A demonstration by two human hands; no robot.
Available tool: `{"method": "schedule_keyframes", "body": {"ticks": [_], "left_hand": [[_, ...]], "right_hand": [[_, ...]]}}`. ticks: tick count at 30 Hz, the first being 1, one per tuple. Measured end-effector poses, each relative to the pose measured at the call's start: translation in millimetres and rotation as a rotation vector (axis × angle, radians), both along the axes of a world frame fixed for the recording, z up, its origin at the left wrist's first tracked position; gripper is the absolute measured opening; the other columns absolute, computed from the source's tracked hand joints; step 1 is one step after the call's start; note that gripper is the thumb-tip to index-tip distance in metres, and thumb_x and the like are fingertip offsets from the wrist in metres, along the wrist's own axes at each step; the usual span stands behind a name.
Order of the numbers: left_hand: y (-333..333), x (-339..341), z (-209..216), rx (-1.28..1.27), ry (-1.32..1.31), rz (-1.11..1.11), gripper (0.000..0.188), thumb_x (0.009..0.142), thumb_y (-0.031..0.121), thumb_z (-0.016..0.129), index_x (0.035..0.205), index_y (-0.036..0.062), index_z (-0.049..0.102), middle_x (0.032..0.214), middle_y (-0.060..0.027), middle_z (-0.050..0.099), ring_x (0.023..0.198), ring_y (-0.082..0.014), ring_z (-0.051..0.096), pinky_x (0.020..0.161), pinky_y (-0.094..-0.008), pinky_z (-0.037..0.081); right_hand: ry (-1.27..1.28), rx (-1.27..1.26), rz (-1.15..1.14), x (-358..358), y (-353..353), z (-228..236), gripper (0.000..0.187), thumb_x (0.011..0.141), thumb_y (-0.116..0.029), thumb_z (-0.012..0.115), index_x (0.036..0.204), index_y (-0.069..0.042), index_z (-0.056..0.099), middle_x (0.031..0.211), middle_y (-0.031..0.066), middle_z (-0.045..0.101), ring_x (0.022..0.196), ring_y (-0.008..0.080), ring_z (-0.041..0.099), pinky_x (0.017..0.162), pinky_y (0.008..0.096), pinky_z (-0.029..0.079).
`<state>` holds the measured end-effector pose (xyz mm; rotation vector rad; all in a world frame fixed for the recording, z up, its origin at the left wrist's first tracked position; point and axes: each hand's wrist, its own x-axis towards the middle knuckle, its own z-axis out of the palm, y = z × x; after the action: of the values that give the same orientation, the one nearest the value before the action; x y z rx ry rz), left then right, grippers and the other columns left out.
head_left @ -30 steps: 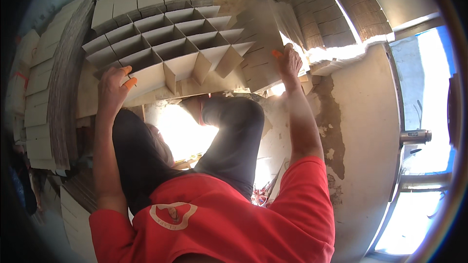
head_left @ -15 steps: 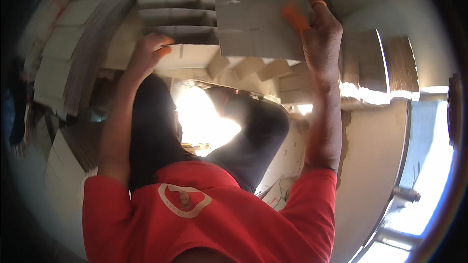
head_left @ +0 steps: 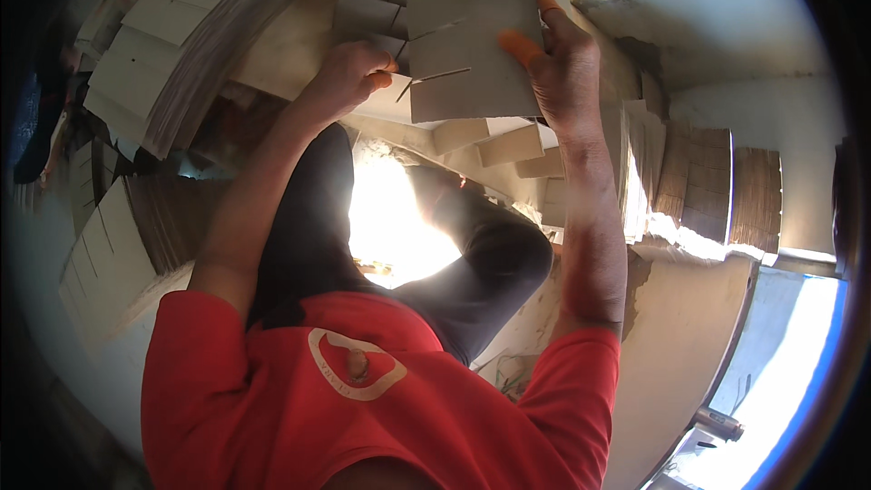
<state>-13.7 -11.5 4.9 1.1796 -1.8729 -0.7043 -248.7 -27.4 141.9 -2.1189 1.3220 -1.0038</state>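
Stacked cardboard sheets (head_left: 181, 27) fill the upper left of the frame. Left hand (head_left: 349, 77), fingers curled, grips the lower left corner of the slotted cardboard panel (head_left: 467, 32) at top centre, long axis vertical. Right hand (head_left: 562, 63), fingers closed, clamps its right edge. Cardboard dividers (head_left: 508, 141) lie below.

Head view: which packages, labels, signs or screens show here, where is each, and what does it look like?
No screens, signs or printed labels show.
Slotted cardboard sheet: top centre, flat grey-beige, held between the left hand and right hand.
Cardboard divider pieces: below that sheet, folded, pale beige.
Stacked cardboard sheets: upper left, thick pile, pale faces with grey edges.
Shirt emblem: lower centre, white outline on red.
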Motion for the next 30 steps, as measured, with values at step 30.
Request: {"method": "schedule_keyframes", "body": {"ticks": [30], "left_hand": [[-4.0,2.9,0.9,0.065,0.002,-0.068,0.015,0.074,0.002,0.067,0.089,-0.0016,0.067,0.083,-0.0147,0.063,0.081,-0.0245,0.062,0.07,-0.0333,0.05]], "right_hand": [[0.127,0.023,0.018,24.7,4.0,-9.6,0.052,0.083,-0.005,0.066,0.131,0.004,0.049,0.088,0.0014,0.064,0.073,0.0041,0.052,0.067,0.0186,0.045]]}}
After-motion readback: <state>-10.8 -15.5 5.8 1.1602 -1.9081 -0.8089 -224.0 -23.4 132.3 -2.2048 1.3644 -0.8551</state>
